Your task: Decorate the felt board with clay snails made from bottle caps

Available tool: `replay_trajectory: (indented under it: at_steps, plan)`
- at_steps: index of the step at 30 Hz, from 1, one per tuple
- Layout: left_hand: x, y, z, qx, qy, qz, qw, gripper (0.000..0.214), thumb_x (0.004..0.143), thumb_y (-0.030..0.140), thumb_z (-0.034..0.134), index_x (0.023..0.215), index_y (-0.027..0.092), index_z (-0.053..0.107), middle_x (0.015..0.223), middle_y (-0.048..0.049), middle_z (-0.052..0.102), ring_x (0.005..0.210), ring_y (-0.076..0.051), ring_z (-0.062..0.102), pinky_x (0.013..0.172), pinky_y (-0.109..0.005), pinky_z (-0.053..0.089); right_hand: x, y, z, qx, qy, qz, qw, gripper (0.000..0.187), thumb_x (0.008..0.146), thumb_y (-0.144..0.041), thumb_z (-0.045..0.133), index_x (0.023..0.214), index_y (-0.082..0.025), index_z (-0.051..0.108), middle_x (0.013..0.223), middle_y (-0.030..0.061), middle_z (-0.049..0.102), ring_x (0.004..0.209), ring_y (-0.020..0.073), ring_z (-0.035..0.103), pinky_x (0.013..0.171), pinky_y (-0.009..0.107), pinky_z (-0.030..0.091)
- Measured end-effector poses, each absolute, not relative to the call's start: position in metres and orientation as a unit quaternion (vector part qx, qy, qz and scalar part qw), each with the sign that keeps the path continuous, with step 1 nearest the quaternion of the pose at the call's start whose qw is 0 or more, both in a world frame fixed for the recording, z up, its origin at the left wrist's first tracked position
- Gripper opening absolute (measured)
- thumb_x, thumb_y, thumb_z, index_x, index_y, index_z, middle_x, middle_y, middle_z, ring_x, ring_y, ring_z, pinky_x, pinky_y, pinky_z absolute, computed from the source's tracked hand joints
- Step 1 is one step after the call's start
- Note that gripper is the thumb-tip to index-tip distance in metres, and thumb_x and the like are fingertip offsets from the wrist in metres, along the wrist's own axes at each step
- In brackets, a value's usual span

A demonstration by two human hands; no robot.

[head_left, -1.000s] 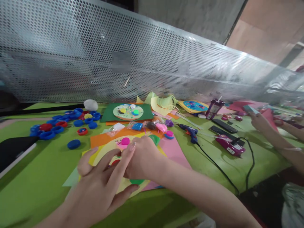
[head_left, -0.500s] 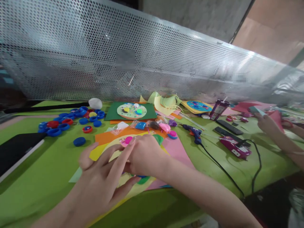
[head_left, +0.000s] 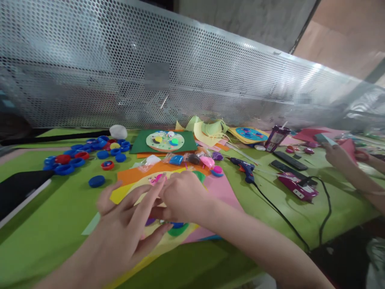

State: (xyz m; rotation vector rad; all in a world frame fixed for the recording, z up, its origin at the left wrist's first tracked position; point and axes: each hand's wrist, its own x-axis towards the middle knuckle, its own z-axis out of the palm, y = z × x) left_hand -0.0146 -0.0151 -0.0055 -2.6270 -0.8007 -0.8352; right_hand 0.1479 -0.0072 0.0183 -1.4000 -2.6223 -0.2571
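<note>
My left hand [head_left: 128, 218] is spread over a pale yellow paper disc [head_left: 168, 243], fingers apart. Beside it, my right hand [head_left: 185, 196] is curled with its fingertips pointing down, close to my left fingers. Whatever those fingertips pinch is hidden. Around both hands the disc carries a pink clay piece [head_left: 159, 178] and a green and blue piece [head_left: 178, 229]. Under the disc lie orange paper [head_left: 128, 173] and pink paper [head_left: 225, 194]. Small wrapped clay packs, among them a blue one [head_left: 176, 159] and a pink one [head_left: 207, 162], sit just beyond.
Blue and red bottle caps [head_left: 64, 168] lie at left near a black tablet-like object [head_left: 21, 192]. A decorated disc rests on green card [head_left: 138, 143]. To the right are a glue gun [head_left: 247, 170], a purple power strip [head_left: 297, 188], a cup [head_left: 277, 138] and another person's hand [head_left: 338, 156].
My hands stay over the disc and have shifted only slightly. The whole view has moved a little, so objects at left appear further left.
</note>
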Motion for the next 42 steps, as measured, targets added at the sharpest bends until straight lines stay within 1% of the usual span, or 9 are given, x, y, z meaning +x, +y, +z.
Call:
replay_trajectory:
  at_steps: [4, 12, 17, 21, 24, 28, 32, 37, 42]
  plan:
    - [-0.018, -0.011, 0.002, -0.904, -0.272, -0.285, 0.164, 0.059, 0.089, 0.035, 0.042, 0.139, 0.012, 0.023, 0.085, -0.0088, 0.072, 0.07, -0.027, 0.068, 0.097, -0.053, 0.019, 0.157, -0.007, 0.016, -0.487, -0.868, -0.075, 0.065, 0.035, 0.079, -0.048, 0.051, 0.071, -0.017, 0.067, 0.063, 0.0052, 0.065, 0.06, 0.0177, 0.055, 0.047, 0.028, 0.028]
    - [-0.014, -0.018, -0.01, -0.916, -0.296, -0.268, 0.036, 0.06, 0.089, 0.04, 0.041, 0.141, 0.021, 0.02, 0.1, -0.0045, 0.072, 0.078, -0.023, 0.07, 0.088, -0.038, 0.041, 0.157, -0.014, 0.017, -0.469, -0.882, -0.032, 0.034, 0.035, 0.081, -0.049, 0.053, 0.077, -0.018, 0.068, 0.071, 0.0053, 0.067, 0.067, 0.0196, 0.059, 0.051, 0.029, 0.032]
    - [-0.014, -0.016, -0.008, -0.877, -0.389, -0.28, -0.04, 0.057, 0.089, 0.043, 0.042, 0.14, 0.028, 0.018, 0.1, -0.001, 0.072, 0.096, -0.025, 0.066, 0.103, -0.049, 0.025, 0.171, -0.013, 0.015, -0.502, -0.864, 0.009, 0.052, 0.036, 0.081, -0.049, 0.05, 0.073, -0.019, 0.067, 0.069, 0.0029, 0.066, 0.067, 0.0165, 0.059, 0.049, 0.027, 0.026]
    - [-0.017, -0.01, -0.006, -0.871, -0.393, -0.287, -0.07, 0.067, 0.087, 0.034, 0.049, 0.142, 0.024, 0.012, 0.093, -0.0021, 0.074, 0.102, -0.024, 0.064, 0.095, -0.047, 0.038, 0.176, -0.012, 0.019, -0.508, -0.859, 0.033, 0.058, 0.039, 0.083, -0.051, 0.049, 0.069, -0.02, 0.068, 0.062, 0.0016, 0.064, 0.059, 0.0135, 0.056, 0.045, 0.026, 0.021]
    - [-0.021, -0.008, -0.006, -0.87, -0.388, -0.295, -0.077, 0.048, 0.088, 0.031, 0.048, 0.134, 0.025, 0.034, 0.089, -0.0018, 0.074, 0.105, -0.024, 0.063, 0.093, -0.046, 0.044, 0.176, -0.013, 0.023, -0.51, -0.856, 0.056, 0.06, 0.04, 0.084, -0.05, 0.048, 0.067, -0.021, 0.069, 0.061, 0.0007, 0.063, 0.057, 0.0118, 0.054, 0.044, 0.024, 0.022]
    - [-0.024, -0.009, -0.003, -0.872, -0.388, -0.275, -0.113, 0.019, 0.087, 0.034, 0.05, 0.089, 0.024, 0.065, 0.089, -0.0016, 0.074, 0.107, -0.024, 0.062, 0.09, -0.042, 0.05, 0.176, -0.013, 0.025, -0.514, -0.85, 0.095, 0.069, 0.041, 0.084, -0.051, 0.048, 0.065, -0.021, 0.068, 0.062, 0.0, 0.064, 0.056, 0.0106, 0.051, 0.045, 0.023, 0.022]
    - [-0.026, -0.009, 0.002, -0.859, -0.402, -0.271, -0.165, 0.025, 0.085, 0.042, 0.051, 0.078, 0.025, 0.068, 0.088, -0.0017, 0.075, 0.108, -0.024, 0.061, 0.083, -0.037, 0.055, 0.178, -0.012, 0.023, -0.494, -0.86, 0.099, 0.073, 0.039, 0.084, -0.049, 0.05, 0.065, -0.02, 0.067, 0.06, -0.0003, 0.062, 0.056, 0.0102, 0.051, 0.046, 0.023, 0.023]
    - [-0.023, -0.012, 0.007, -0.842, -0.429, -0.29, -0.154, 0.027, 0.085, 0.045, 0.05, 0.091, 0.028, 0.069, 0.095, -0.0026, 0.073, 0.106, -0.025, 0.062, 0.082, -0.04, 0.056, 0.178, -0.012, 0.021, -0.477, -0.87, 0.107, 0.063, 0.038, 0.086, -0.048, 0.05, 0.072, -0.02, 0.07, 0.065, 0.0009, 0.065, 0.059, 0.0109, 0.053, 0.049, 0.023, 0.025]
    - [-0.021, -0.014, 0.011, -0.824, -0.446, -0.308, -0.165, 0.022, 0.082, 0.044, 0.054, 0.087, 0.027, 0.068, 0.076, 0.0006, 0.074, 0.1, -0.025, 0.065, 0.083, -0.042, 0.055, 0.178, -0.012, 0.024, -0.471, -0.874, 0.106, 0.059, 0.036, 0.085, -0.047, 0.052, 0.07, -0.019, 0.07, 0.067, 0.0013, 0.066, 0.063, 0.0121, 0.055, 0.052, 0.024, 0.029]
